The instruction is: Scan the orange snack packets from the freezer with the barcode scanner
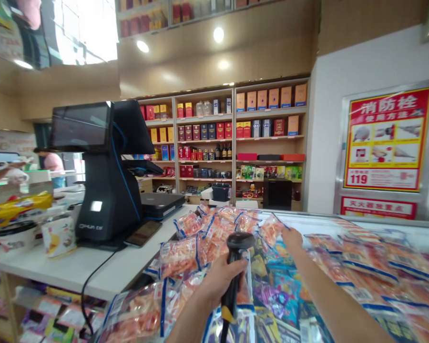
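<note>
The left hand [219, 281], at 6 o'clock, is wrapped around the handle of a black scanner [240, 242]; the thumb side shows, but the other fingers are mostly hidden behind the grip. The scanner stands head up, tilted slightly, its business face turned out of sight; its lower end, marked with yellow, runs out of view at the bottom edge.

At 4 o'clock the right hand [293, 239] pinches the upper corner of a blue-edged clear packet [270, 229] with orange contents. The fingertips are too small to separate, and the packet's lower part blends into the goods beneath.

More clear bags [180, 255] lie heaped from 6 to 8 o'clock, partly covered by the left forearm and cut off below; their print is unreadable. Colourful pouches [277, 293] lie between the forearms, the right one covering some. Further bags [370, 257] towards 4 o'clock are blurred.

At 9 o'clock a black terminal [109, 200] stands on the white counter [53, 271], hiding part of the shelves [205, 116] behind; a distant person [53, 163] beyond it is indistinct.
</note>
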`<state>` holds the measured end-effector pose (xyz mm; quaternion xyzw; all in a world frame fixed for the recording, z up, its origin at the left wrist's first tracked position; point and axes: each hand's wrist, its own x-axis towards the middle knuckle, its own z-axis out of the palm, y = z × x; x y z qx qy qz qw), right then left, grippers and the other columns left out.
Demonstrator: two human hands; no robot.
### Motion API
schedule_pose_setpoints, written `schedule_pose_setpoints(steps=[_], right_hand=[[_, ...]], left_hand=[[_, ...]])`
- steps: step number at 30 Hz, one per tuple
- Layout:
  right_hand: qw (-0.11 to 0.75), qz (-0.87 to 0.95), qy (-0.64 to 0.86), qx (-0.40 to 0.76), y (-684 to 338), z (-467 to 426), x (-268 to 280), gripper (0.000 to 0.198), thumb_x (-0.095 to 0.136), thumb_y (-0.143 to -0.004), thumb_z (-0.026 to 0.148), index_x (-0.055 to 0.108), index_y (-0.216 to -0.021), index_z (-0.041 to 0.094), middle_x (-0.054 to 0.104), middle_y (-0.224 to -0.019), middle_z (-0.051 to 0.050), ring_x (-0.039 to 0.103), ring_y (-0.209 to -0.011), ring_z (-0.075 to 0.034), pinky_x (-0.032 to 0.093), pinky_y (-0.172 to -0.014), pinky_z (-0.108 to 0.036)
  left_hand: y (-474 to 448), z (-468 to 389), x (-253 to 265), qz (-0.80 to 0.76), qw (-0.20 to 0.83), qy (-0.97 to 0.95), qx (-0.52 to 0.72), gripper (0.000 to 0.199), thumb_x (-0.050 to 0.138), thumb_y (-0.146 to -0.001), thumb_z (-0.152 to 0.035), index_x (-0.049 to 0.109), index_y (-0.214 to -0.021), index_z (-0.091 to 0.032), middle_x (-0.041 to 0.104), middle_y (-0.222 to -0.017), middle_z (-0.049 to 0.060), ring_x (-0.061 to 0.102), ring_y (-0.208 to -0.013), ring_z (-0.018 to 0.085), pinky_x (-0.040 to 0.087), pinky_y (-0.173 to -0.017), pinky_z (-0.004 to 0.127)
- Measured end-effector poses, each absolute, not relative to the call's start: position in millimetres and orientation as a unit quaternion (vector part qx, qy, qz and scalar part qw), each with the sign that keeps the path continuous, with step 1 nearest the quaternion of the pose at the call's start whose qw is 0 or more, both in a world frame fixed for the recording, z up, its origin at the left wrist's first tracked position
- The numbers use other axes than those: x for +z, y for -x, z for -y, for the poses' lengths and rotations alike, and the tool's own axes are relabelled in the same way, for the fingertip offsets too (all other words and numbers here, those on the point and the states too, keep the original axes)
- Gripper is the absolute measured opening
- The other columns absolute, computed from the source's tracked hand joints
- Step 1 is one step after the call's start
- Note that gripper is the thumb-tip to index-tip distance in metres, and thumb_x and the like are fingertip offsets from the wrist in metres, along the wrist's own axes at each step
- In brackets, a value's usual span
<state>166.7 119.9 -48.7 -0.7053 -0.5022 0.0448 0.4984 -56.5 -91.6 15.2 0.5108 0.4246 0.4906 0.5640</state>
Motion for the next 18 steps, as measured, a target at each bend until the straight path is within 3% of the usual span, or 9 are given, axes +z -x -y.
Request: schedule_pose_setpoints(steps=[5,18], right_hand=[[0.496,0.479,0.724,0.038,-191,-97,-21,0.034,0.033,-0.07,0.033,0.061,-0.071,0.013,0.06,-0.06,-0.008,0.054,-0.058,-0.018,0.036,-0.049,-0.026],[0.551,0.538,0.636,0.052,-210,-49,-2,0.029,0.035,-0.071,0.033,0.057,-0.069,0.015,0.057,-0.052,-0.003,0.051,-0.055,-0.014,0.035,-0.05,-0.023]], left_hand=[[53,103,23,-0.421,0.566,-0.518,0.484,0.021,0.057,-0.061,-0.033,0.044,-0.061,-0.016,0.046,-0.045,-0.005,0.041,-0.037,0.006,0.032,-0.039,0.019],[36,126,23,-0.349,0.579,-0.614,0.408,0.018,0.052,-0.068,-0.031,0.047,-0.075,-0.015,0.048,-0.051,-0.004,0.042,-0.04,0.005,0.033,-0.042,0.018]])
